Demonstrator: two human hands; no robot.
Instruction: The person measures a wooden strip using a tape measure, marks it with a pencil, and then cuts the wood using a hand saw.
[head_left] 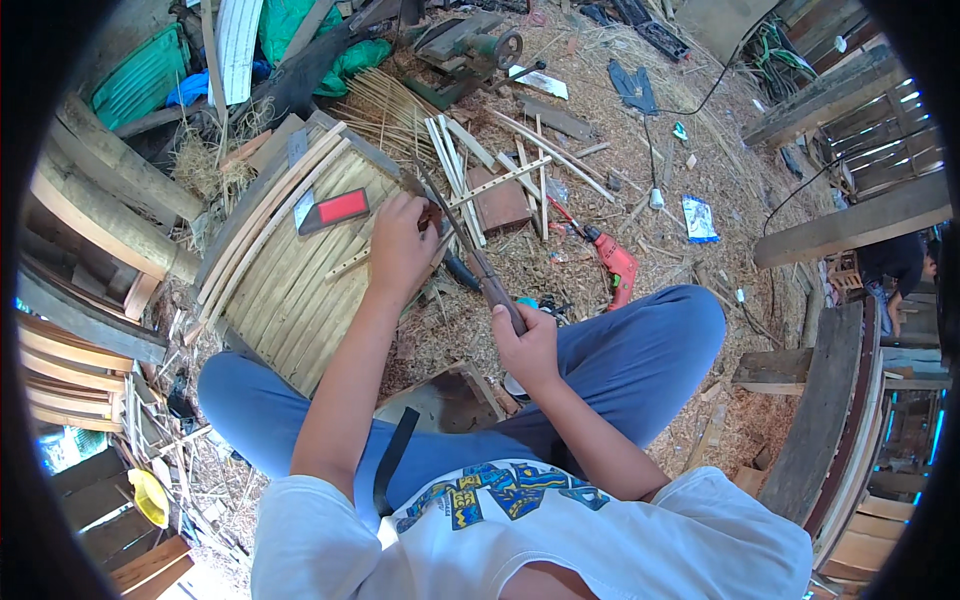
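My right hand (525,350) is closed round the dark wooden handle (498,300) of a long, narrow-bladed tool (455,225), which points up and away. Beside that blade, my left hand (400,240) has curled fingers on something small and brown, mostly hidden. A pale strip with holes (495,182) runs under or behind it. The hand is over the corner of a slatted wooden panel (280,290), on which lie a red-faced rectangular tool (342,207) and long bent strips (265,215).
A red drill (615,265), loose sticks (450,150), a metal machine (465,55) and cables lie on the shaving-covered floor (700,320). Wooden beams (850,220) line the right. Another person (890,270) is at the far right. A yellow object (150,498) lies lower left.
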